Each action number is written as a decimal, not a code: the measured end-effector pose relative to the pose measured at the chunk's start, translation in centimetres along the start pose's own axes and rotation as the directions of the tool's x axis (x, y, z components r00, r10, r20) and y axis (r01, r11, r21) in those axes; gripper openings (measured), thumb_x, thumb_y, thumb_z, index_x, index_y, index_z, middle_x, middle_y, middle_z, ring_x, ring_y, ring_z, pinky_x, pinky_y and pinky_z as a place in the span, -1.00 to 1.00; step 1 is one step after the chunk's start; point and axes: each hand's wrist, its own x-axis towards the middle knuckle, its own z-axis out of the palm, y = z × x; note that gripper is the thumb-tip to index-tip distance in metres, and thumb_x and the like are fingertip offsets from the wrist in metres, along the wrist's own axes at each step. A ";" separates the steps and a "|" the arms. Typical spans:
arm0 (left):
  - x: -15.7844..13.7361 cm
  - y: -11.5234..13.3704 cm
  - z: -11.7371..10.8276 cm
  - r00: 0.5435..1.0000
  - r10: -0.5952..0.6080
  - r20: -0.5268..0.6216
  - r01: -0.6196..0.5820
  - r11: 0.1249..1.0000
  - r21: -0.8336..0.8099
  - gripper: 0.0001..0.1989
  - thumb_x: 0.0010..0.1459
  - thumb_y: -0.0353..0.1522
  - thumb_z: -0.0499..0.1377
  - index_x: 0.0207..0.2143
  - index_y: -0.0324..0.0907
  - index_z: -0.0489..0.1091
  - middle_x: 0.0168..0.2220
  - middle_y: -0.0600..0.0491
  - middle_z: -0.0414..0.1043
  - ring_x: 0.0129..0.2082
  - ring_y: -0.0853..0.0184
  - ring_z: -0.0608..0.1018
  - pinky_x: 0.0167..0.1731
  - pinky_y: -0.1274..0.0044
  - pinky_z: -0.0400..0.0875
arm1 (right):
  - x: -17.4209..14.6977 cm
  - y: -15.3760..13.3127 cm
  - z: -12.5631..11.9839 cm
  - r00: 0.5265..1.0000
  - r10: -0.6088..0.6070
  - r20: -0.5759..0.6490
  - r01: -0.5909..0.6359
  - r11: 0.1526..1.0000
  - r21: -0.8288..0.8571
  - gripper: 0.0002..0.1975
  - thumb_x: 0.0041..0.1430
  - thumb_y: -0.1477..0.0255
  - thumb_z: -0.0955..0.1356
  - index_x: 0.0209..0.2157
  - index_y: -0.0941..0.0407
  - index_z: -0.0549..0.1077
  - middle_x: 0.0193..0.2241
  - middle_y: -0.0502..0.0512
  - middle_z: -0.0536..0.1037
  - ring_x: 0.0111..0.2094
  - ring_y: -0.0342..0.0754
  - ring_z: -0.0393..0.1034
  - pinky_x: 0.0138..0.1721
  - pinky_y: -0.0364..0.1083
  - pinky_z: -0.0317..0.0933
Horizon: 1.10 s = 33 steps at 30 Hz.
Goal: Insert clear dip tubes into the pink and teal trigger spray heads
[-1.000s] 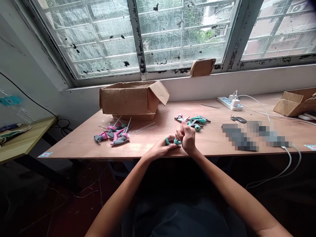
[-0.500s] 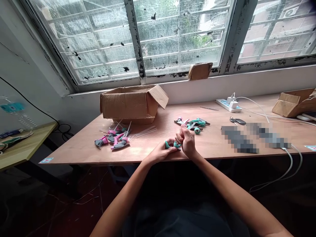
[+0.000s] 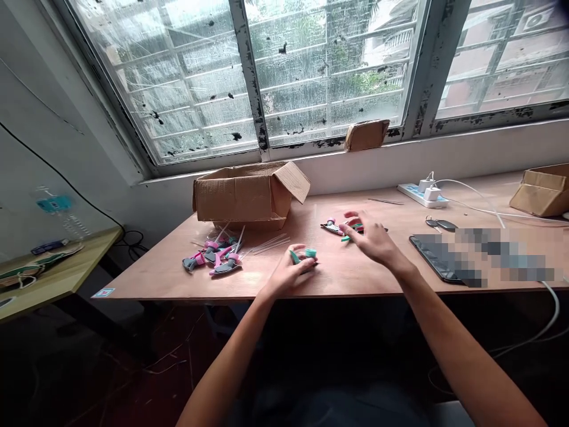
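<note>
My left hand point(image 3: 291, 270) is closed around a teal trigger sprayer head point(image 3: 310, 253), just above the front part of the table. Reaching out over a small group of sprayer heads, my right hand point(image 3: 371, 237) has its fingers apart and slightly curled. A pink-and-grey sprayer head point(image 3: 332, 226) lies left of its fingertips. Teal sprayer parts point(image 3: 353, 228) show partly beneath the fingers, and I cannot tell whether they are touched. To the left lies a heap of pink-and-grey trigger sprayer heads point(image 3: 226, 265), some with white tubes sticking up.
Behind the heap stands an open cardboard box point(image 3: 235, 198). Loose clear tubes point(image 3: 271, 243) lie beside it. On the right of the wooden table point(image 3: 155, 270) are a dark phone point(image 3: 438, 261), keys point(image 3: 444, 225), a power strip point(image 3: 422, 194) with cables, and another cardboard box point(image 3: 540, 193).
My right hand has left the left hand, moved right and forward, and opened over the sprayer heads. My left hand keeps the teal sprayer head. The view has shifted slightly.
</note>
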 end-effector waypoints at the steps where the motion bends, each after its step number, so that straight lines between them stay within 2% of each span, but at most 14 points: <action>1: 0.0 0.5 -1.1 0.997 0.055 -0.053 -0.048 0.990 0.134 -0.48 0.14 -0.25 0.35 0.08 -0.14 0.25 -0.06 -0.11 0.55 -0.08 0.23 0.60 0.01 0.32 0.43 | 0.1 0.6 -0.7 1.000 0.023 0.000 -0.023 0.995 -0.097 -0.56 0.26 0.09 0.35 -0.01 0.13 0.45 -0.04 0.32 0.57 -0.09 0.17 0.50 -0.10 0.09 0.35; 2: 0.0 1.3 -2.5 0.988 0.127 -0.093 -0.092 0.945 0.313 -0.53 0.15 -0.25 0.33 0.06 -0.15 0.28 -0.07 -0.10 0.56 -0.09 0.24 0.60 -0.01 0.36 0.42 | 0.2 1.2 -1.4 0.999 0.053 0.008 -0.050 0.982 -0.182 -0.59 0.27 0.11 0.34 -0.04 0.13 0.48 -0.07 0.31 0.59 -0.11 0.18 0.51 -0.12 0.07 0.34; 3: -0.2 2.1 -4.1 0.972 0.195 -0.130 -0.105 0.858 0.503 -0.58 0.16 -0.24 0.31 0.02 -0.15 0.33 -0.10 -0.07 0.56 -0.12 0.23 0.59 -0.03 0.39 0.41 | 0.3 1.7 -2.0 0.996 0.088 0.028 -0.077 0.963 -0.258 -0.62 0.28 0.13 0.32 -0.07 0.13 0.51 -0.11 0.28 0.61 -0.13 0.18 0.52 -0.15 0.05 0.33; 5: -1.1 4.1 -7.7 0.948 0.238 -0.209 0.018 0.617 0.787 -0.66 0.20 -0.24 0.25 0.01 -0.10 0.39 -0.19 0.00 0.58 -0.21 0.21 0.59 -0.14 0.42 0.41 | 0.4 2.5 -2.9 0.983 0.161 0.083 -0.120 0.921 -0.370 -0.66 0.28 0.14 0.31 -0.16 0.10 0.55 -0.20 0.22 0.65 -0.18 0.17 0.53 -0.20 0.02 0.30; 6: -1.7 5.0 -9.5 0.935 0.236 -0.264 0.113 0.508 0.854 -0.67 0.20 -0.23 0.24 0.01 -0.07 0.40 -0.21 0.01 0.59 -0.24 0.19 0.60 -0.18 0.43 0.40 | 0.4 2.8 -3.2 0.975 0.193 0.107 -0.135 0.907 -0.400 -0.66 0.28 0.14 0.30 -0.20 0.08 0.57 -0.24 0.19 0.66 -0.21 0.17 0.54 -0.23 0.01 0.29; 7: -2.3 5.8 -11.3 0.919 0.229 -0.321 0.200 0.431 0.880 -0.66 0.20 -0.21 0.23 0.02 -0.05 0.41 -0.21 0.02 0.59 -0.24 0.17 0.60 -0.22 0.44 0.39 | 0.4 3.1 -3.4 0.968 0.219 0.123 -0.150 0.897 -0.417 -0.66 0.28 0.13 0.30 -0.22 0.07 0.58 -0.27 0.17 0.67 -0.22 0.16 0.54 -0.25 0.00 0.28; 10: -4.2 6.9 -15.9 0.851 0.233 -0.470 0.390 0.319 0.864 -0.61 0.28 -0.21 0.13 0.14 -0.01 0.36 -0.15 0.00 0.61 -0.12 0.09 0.60 -0.19 0.41 0.38 | 0.5 4.0 -3.4 0.959 0.247 0.136 -0.161 0.875 -0.456 -0.67 0.26 0.13 0.31 -0.20 0.06 0.58 -0.26 0.16 0.67 -0.23 0.17 0.54 -0.28 0.00 0.27; 13: -5.3 6.4 -18.4 0.776 0.272 -0.569 0.523 0.228 0.822 -0.58 0.31 -0.24 0.06 0.20 -0.01 0.33 0.03 -0.07 0.55 0.01 0.01 0.55 -0.11 0.34 0.39 | 0.4 4.9 -2.8 0.950 0.261 0.172 -0.132 0.833 -0.537 -0.69 0.25 0.20 0.33 -0.12 0.09 0.57 -0.16 0.23 0.65 -0.15 0.20 0.53 -0.21 0.03 0.29; 16: -5.1 5.1 -19.1 0.774 0.317 -0.548 0.520 0.173 0.836 -0.53 0.32 -0.26 0.02 0.23 -0.16 0.31 0.16 -0.17 0.44 0.13 -0.02 0.45 0.05 0.30 0.34 | 0.0 5.4 -2.4 0.918 0.316 0.238 -0.102 0.771 -0.629 -0.65 0.25 0.26 0.33 0.01 0.08 0.53 0.01 0.28 0.58 -0.01 0.26 0.47 -0.14 0.07 0.29; 19: -4.3 4.1 -18.6 0.781 0.319 -0.537 0.530 0.117 0.840 -0.41 0.33 -0.11 0.01 0.27 -0.27 0.27 0.25 -0.28 0.32 0.21 -0.12 0.34 0.16 0.19 0.26 | -0.2 5.4 -2.2 0.893 0.356 0.276 -0.090 0.741 -0.666 -0.61 0.26 0.32 0.33 0.09 0.06 0.49 0.07 0.29 0.52 0.05 0.26 0.42 -0.14 0.07 0.28; 22: -3.5 3.4 -17.8 0.786 0.277 -0.552 0.549 0.098 0.830 -0.25 0.30 0.04 -0.04 0.33 -0.31 0.19 0.33 -0.32 0.19 0.30 -0.21 0.21 0.23 0.04 0.13 | -0.1 5.4 -1.9 0.887 0.361 0.290 -0.091 0.751 -0.654 -0.62 0.23 0.40 0.33 0.08 0.09 0.49 0.07 0.30 0.52 0.03 0.25 0.42 -0.15 0.05 0.27; 25: -3.1 2.8 -17.2 0.806 0.242 -0.540 0.533 0.099 0.840 -0.11 0.26 0.13 -0.04 0.38 -0.35 0.08 0.37 -0.35 0.12 0.39 -0.20 0.08 0.29 -0.03 -0.01 | 0.1 5.7 -1.8 0.884 0.354 0.306 -0.100 0.782 -0.615 -0.65 0.20 0.47 0.32 0.02 0.11 0.51 0.02 0.28 0.55 -0.03 0.20 0.44 -0.16 0.02 0.26; 29: -2.9 2.4 -17.3 0.826 0.233 -0.513 0.510 0.079 0.856 0.04 0.15 0.24 -0.01 0.40 -0.36 0.04 0.40 -0.34 0.06 0.43 -0.20 -0.02 0.32 -0.09 -0.20 | 0.1 5.9 -1.8 0.879 0.326 0.348 -0.096 0.835 -0.542 -0.75 0.14 0.54 0.33 -0.15 0.09 0.55 -0.19 0.17 0.60 -0.21 0.08 0.47 -0.25 -0.05 0.25; 33: -2.5 2.4 -16.8 0.802 0.340 -0.491 0.513 0.027 0.858 0.09 0.15 0.23 0.01 0.41 -0.45 -0.02 0.41 -0.41 0.01 0.44 -0.20 -0.04 0.30 -0.16 -0.34 | -0.1 4.8 -1.8 0.874 0.316 0.369 -0.105 0.865 -0.491 -0.81 0.09 0.54 0.34 -0.23 0.11 0.54 -0.33 0.14 0.56 -0.32 0.05 0.43 -0.38 -0.08 0.18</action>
